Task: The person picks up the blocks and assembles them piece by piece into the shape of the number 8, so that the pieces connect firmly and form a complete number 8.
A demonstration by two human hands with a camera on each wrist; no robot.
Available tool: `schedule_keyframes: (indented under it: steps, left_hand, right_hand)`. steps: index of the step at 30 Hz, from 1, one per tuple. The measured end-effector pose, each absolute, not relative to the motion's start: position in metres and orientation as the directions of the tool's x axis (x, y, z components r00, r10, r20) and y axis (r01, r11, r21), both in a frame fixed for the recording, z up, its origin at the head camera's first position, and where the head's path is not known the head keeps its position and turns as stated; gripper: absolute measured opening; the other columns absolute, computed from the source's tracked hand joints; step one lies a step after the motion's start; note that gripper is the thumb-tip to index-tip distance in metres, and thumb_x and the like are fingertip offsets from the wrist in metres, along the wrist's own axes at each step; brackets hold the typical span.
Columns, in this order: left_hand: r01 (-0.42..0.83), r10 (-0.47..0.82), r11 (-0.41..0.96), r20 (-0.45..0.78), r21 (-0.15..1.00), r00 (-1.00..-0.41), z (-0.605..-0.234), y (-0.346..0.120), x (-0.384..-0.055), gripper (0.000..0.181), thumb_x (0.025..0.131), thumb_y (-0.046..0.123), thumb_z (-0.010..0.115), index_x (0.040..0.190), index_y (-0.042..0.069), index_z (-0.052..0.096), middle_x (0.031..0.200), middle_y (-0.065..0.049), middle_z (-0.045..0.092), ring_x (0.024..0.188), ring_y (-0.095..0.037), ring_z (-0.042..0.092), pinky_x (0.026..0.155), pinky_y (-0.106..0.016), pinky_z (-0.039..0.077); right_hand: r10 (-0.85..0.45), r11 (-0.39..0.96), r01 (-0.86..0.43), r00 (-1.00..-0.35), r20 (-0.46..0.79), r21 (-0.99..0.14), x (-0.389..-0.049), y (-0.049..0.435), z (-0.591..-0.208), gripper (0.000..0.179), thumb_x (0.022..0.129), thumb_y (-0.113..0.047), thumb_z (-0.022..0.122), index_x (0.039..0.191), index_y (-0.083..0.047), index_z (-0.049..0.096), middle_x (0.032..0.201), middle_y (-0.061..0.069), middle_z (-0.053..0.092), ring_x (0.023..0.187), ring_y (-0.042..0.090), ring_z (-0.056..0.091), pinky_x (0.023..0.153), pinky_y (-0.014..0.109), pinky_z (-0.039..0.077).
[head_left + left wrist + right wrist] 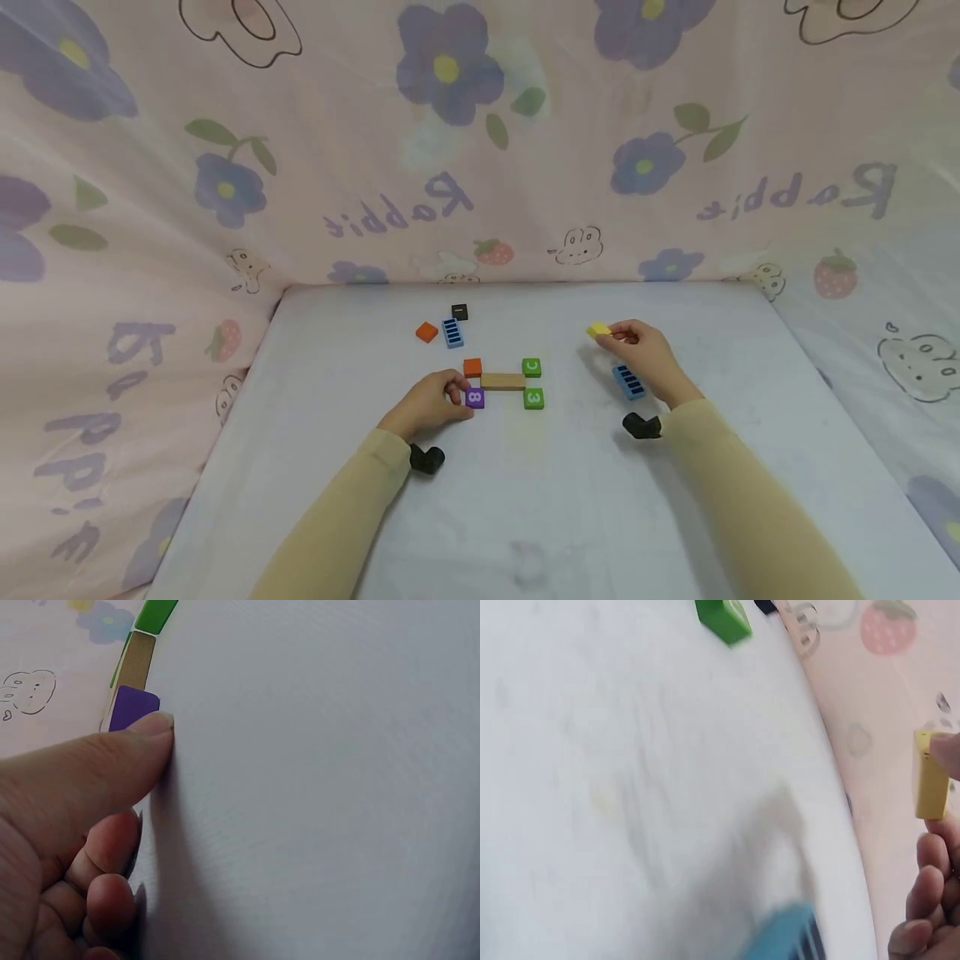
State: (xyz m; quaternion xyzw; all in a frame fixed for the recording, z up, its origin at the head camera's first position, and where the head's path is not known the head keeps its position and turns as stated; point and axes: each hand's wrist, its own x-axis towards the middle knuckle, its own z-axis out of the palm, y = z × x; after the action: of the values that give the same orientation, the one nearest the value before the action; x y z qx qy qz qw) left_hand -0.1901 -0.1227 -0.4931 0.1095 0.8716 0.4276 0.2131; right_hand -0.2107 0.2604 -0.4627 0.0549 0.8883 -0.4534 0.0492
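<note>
My left hand (429,402) pinches a purple block (475,397) marked 8, its thumb (142,742) along the near side in the left wrist view. The purple block stands at the left end of a wooden plank (502,382). Behind it is an orange block (472,367). Two green blocks, one marked C (532,367) and one marked 3 (533,398), stand at the plank's right end. To the right, my right hand (647,357) holds a yellow block (598,330) between thumb and fingertips, raised above the table.
A blue block with dark bars (628,382) lies below my right hand. Farther back are another barred blue block (453,332), a loose orange block (427,332) and a black block (460,312). Patterned cloth (525,167) hangs around the white table (525,492).
</note>
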Motion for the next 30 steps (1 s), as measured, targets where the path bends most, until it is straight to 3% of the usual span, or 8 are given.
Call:
schedule_keyframes:
  steps: [11, 19, 30]
  left_hand:
    - [0.007, 0.381, 0.61, -0.286, 0.792, -0.879, -0.5, -0.119, -0.188, 0.035, 0.079, 0.025, 0.081, 0.106, 0.02, 0.06, 0.088, -0.002, 0.056, 0.082, -0.02, 0.051, 0.075, -0.037, 0.04]
    - [0.007, 0.375, 0.611, -0.282, 0.792, -0.883, -0.501, -0.114, -0.187, 0.034, 0.08, 0.025, 0.081, 0.107, 0.02, 0.06, 0.087, -0.001, 0.057, 0.082, -0.02, 0.051, 0.075, -0.036, 0.04]
    - [0.012, 0.353, 0.637, -0.278, 0.771, -0.893, -0.501, -0.121, -0.19, 0.035, 0.079, 0.027, 0.081, 0.107, 0.022, 0.06, 0.087, 0.0, 0.057, 0.082, -0.019, 0.051, 0.073, -0.036, 0.04]
  right_hand:
    - [-0.038, 0.556, 0.155, -0.977, -0.211, -0.817, -0.232, 0.192, -0.493, 0.054, 0.083, -0.052, 0.071, 0.114, -0.009, 0.059, 0.105, 0.009, 0.058, 0.093, 0.024, 0.05, 0.075, 0.033, 0.044]
    - [0.011, 0.548, 0.177, -0.979, -0.205, -0.818, -0.242, 0.183, -0.504, 0.049, 0.086, -0.047, 0.07, 0.112, -0.007, 0.057, 0.105, 0.01, 0.058, 0.095, 0.025, 0.052, 0.083, 0.036, 0.043]
    - [-0.013, 0.544, 0.155, -0.981, -0.192, -0.824, -0.247, 0.181, -0.511, 0.046, 0.085, -0.046, 0.071, 0.11, -0.011, 0.055, 0.103, 0.009, 0.057, 0.093, 0.024, 0.051, 0.08, 0.036, 0.043]
